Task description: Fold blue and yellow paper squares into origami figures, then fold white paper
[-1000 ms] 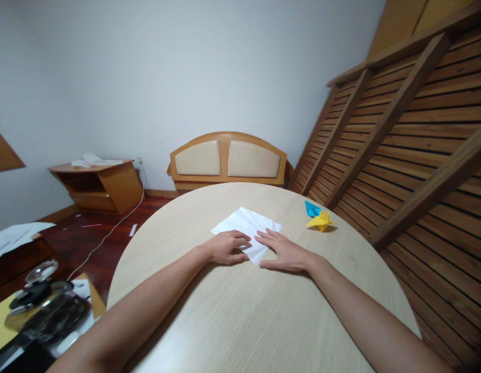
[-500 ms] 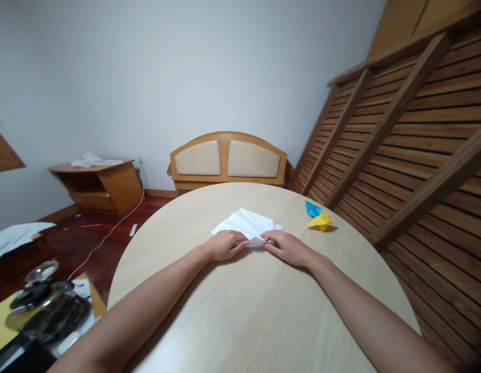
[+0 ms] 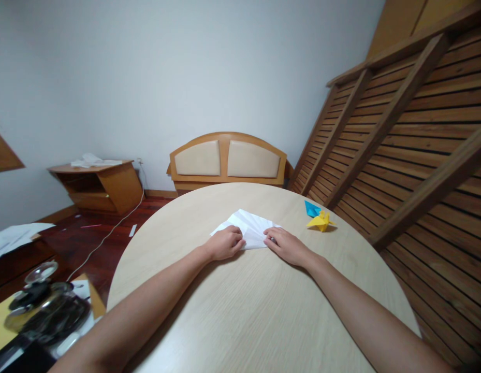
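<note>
A creased white sheet of paper [image 3: 250, 223] lies on the round table, its near edge folded over towards the middle. At its left side, my left hand [image 3: 226, 243] has curled fingers closed on the paper's near left edge. My right hand [image 3: 286, 244] grips the near right edge, thumb and fingers bent together over it. Between the two hands the folded strip shows as a flat band. Parts of the paper's sides are hidden under my fingers.
A yellow origami bird [image 3: 321, 221] and a blue folded paper piece [image 3: 312, 209] stand on the table [image 3: 240, 311] at the right. Slatted wood [image 3: 403, 134] leans beyond the right edge. Lower left, a glass pot [image 3: 56, 311] stands beside the table.
The near flap, raised and shaded before, now lies flatter over the sheet. My fingers have shifted slightly outward along the near edge.
</note>
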`<state>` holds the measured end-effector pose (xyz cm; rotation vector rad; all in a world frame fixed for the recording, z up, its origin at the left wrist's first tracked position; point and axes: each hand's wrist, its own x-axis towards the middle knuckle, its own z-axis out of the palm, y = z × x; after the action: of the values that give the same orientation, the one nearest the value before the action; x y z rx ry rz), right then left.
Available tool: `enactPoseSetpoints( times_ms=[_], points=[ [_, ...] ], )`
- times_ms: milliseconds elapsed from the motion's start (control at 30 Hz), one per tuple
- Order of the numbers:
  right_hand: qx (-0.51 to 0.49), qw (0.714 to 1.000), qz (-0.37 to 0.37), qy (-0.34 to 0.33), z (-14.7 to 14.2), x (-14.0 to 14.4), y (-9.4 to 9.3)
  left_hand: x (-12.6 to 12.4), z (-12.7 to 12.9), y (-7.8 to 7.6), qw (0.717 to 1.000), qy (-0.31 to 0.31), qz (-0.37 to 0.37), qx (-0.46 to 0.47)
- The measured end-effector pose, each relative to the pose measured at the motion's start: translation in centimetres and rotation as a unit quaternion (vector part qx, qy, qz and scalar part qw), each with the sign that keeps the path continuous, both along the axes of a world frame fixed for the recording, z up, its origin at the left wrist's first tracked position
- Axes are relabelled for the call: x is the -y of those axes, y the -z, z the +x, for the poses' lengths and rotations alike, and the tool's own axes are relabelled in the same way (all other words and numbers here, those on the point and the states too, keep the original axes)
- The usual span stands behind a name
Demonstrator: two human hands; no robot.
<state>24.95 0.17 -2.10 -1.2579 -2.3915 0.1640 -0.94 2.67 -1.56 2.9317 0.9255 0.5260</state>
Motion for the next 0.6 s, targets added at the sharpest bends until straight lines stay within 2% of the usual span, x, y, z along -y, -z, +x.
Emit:
enactPoseSetpoints(
  times_ms=[167,467,533,600],
  points=[
    [-0.012,1.000,-0.003,0.003,0.16,0.18,-0.05,0.17,0.13,0.09,0.998,-0.058,0.008,-0.022],
    [0.005,0.999,0.001,-0.042,0.28,0.47,-0.17,0.16,0.10,0.37,0.992,-0.127,0.018,-0.013],
    [0.011,0.999,-0.003,-0.046,0.15,0.64,-0.38,0.05,0.06,0.26,0.994,-0.104,0.032,-0.009],
    [0.018,0.999,-0.005,-0.048,-0.02,0.85,-0.68,-0.03,0.10,0.06,0.998,-0.050,0.039,-0.030]
  ],
)
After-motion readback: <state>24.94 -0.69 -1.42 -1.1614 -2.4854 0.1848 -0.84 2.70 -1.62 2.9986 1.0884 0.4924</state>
